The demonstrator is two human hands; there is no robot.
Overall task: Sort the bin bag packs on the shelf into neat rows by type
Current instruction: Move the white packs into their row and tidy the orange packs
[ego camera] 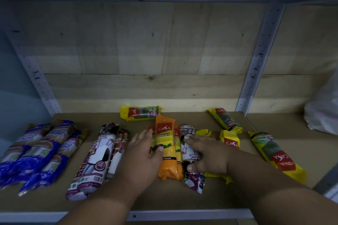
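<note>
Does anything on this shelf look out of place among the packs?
Yes. One white drawstring pack lies among the orange packs under the right hand, apart from its matching group on the left. A yellow pack lies crosswise at the back.

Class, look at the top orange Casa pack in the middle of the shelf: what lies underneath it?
Under the top orange pack, edges of two more orange packs show either side. The left hand hides the left one's lower part; anything deeper is covered.
</note>
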